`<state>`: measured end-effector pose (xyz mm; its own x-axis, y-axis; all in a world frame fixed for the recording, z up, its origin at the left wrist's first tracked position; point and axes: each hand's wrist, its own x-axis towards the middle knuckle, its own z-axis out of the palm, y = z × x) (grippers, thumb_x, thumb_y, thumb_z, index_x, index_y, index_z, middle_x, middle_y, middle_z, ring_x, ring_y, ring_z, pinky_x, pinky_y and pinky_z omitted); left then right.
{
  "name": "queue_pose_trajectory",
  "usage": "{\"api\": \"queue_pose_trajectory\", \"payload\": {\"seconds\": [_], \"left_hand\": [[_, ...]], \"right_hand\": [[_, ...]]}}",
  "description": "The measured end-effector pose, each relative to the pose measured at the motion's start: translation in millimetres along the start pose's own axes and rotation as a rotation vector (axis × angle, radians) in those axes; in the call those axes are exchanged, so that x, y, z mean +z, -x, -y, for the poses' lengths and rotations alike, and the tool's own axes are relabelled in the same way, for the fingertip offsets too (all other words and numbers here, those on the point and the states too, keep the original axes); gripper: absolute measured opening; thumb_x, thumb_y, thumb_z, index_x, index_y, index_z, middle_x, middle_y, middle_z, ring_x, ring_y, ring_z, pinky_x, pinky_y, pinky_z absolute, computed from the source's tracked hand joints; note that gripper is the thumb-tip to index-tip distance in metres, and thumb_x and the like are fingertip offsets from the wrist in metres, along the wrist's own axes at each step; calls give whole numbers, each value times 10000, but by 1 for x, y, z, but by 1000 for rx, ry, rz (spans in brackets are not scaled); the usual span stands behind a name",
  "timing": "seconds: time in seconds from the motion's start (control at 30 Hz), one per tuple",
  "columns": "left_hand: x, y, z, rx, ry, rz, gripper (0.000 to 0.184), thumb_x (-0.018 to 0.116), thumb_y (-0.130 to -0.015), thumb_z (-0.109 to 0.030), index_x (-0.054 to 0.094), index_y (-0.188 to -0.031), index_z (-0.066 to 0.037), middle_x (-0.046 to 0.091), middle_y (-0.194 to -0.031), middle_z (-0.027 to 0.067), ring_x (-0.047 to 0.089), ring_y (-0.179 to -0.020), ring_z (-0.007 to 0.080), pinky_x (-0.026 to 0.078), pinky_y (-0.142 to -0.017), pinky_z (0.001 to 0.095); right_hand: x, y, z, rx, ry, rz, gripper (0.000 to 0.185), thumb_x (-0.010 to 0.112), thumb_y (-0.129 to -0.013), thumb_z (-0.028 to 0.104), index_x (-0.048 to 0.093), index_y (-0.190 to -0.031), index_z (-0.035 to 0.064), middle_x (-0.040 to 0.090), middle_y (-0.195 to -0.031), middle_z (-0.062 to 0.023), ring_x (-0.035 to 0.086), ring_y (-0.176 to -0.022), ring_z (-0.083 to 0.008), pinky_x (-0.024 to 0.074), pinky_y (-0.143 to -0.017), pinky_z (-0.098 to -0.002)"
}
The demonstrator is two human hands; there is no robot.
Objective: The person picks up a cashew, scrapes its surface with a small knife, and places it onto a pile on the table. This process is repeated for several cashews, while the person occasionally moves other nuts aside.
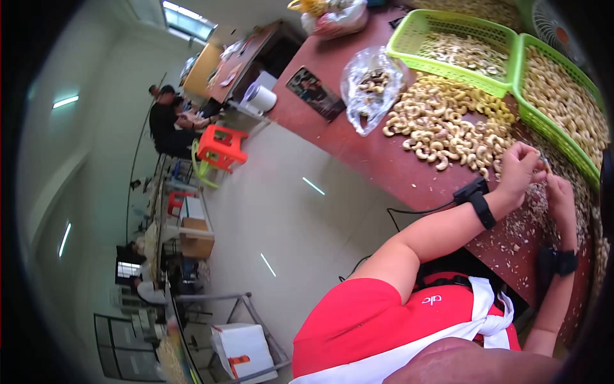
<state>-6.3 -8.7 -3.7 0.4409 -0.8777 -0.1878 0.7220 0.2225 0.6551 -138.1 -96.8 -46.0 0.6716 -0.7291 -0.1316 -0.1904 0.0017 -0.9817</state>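
Note:
My left hand is closed in a pinch above the table's right part, a black strap around its wrist. Close beside it, my right hand is also closed, its fingertips almost meeting the left ones. Something small and pale seems to sit between the fingertips, too small to name. Below the hands lie brown skin flakes and crumbs. A loose heap of cashew nuts spreads over the table just beyond my left hand.
Green baskets with cashews stand along the far side of the red-brown table. A clear plastic bag with dark pieces and a phone-like picture panel lie nearby. A fan stands behind. People sit across the room near a red stool.

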Motion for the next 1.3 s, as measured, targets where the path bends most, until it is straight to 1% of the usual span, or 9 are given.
{"api": "queue_pose_trajectory", "payload": {"seconds": [0.13,0.2,0.23,0.5,0.57,0.63,0.77,0.97,1.3], "left_hand": [[0,2,-4,-19,17,-24,72,474,-753,-70,428,-808,-57,463,-736,29,523,-649,106,484,-494,237],[-1,3,-6,-38,17,-18,83,478,-751,-75,427,-815,-61,467,-733,26,523,-648,104,480,-490,239],[0,4,-7,-38,-8,-11,92,482,-747,-77,428,-819,-62,475,-728,26,521,-644,100,477,-487,239],[0,7,-11,-16,-109,-12,117,504,-730,-83,447,-827,-51,510,-704,34,504,-585,85,455,-454,216],[-1,5,-10,10,-148,-2,115,514,-720,-81,453,-811,-45,515,-689,35,488,-557,74,431,-429,198],[-2,3,-8,20,-149,0,114,519,-715,-75,454,-802,-42,516,-686,36,480,-547,70,421,-422,193],[-2,3,-8,37,-105,1,110,526,-698,-46,452,-779,-35,503,-669,32,461,-527,64,396,-408,184],[-3,1,-5,59,-92,-8,102,522,-692,-17,450,-763,-33,468,-636,18,454,-518,68,399,-413,188],[-2,2,-6,59,-85,-5,103,526,-690,-26,447,-755,-38,472,-641,16,454,-520,64,402,-411,187]], "right_hand": [[-12,-2,-11,-4,5,20,314,430,-839,304,422,-598,103,314,-467,81,258,-376,-11,182,-331,-174],[-15,0,-6,62,-41,14,333,421,-842,309,386,-574,115,313,-458,78,256,-362,-7,174,-320,-171],[-14,1,-7,57,-20,-13,335,416,-843,318,382,-576,118,306,-448,77,249,-347,-5,162,-308,-169],[-11,9,8,53,29,-5,335,411,-846,318,382,-578,119,295,-434,77,238,-327,-7,156,-293,-169],[-13,8,5,59,46,-9,336,411,-846,317,382,-577,118,294,-433,77,238,-326,-7,159,-293,-167],[-16,4,-5,17,45,-23,338,411,-846,318,381,-576,118,293,-430,77,239,-324,-7,161,-290,-166],[-17,6,-4,33,62,-16,340,410,-846,320,379,-573,119,294,-428,77,240,-322,-6,163,-287,-165],[-19,6,-5,59,68,-22,347,408,-847,323,372,-569,119,300,-427,73,248,-316,-8,173,-283,-162],[-23,6,-12,38,101,-11,332,413,-846,319,376,-584,118,310,-438,70,256,-320,-8,181,-282,-162]]}}
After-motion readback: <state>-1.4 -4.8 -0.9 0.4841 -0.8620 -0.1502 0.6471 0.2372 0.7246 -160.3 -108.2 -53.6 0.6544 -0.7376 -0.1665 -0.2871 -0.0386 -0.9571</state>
